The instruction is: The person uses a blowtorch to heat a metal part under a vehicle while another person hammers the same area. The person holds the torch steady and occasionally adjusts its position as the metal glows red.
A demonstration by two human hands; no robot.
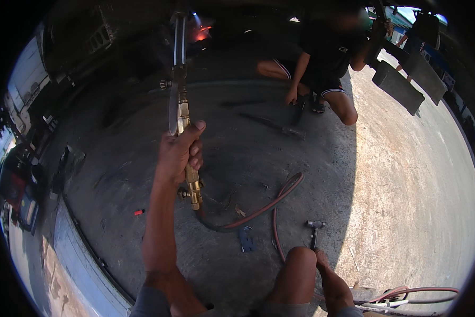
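My left hand (pixel 180 150) is closed round the brass body of a cutting torch (pixel 183 113), held upright in the view with its tubes running to the top. A small blue flame (pixel 196 19) shows at its tip, next to a patch of glowing red-orange metal (pixel 202 34) on a dark underside. A red and dark twin hose (pixel 258 211) leaves the torch's lower end and loops over the ground. Beside my bent knee (pixel 296 269), my right hand (pixel 322 260) grips the handle of a hammer (pixel 315 226), its metal head pointing away from me. The knee partly hides that hand.
Ahead to the right, a person (pixel 322 63) in dark clothes squats near the work. Dark flaps (pixel 398 87) hang at the upper right. A dark blue object (pixel 247 239) and a small red item (pixel 138 212) lie on the ground. More hose (pixel 422 289) lies at the lower right.
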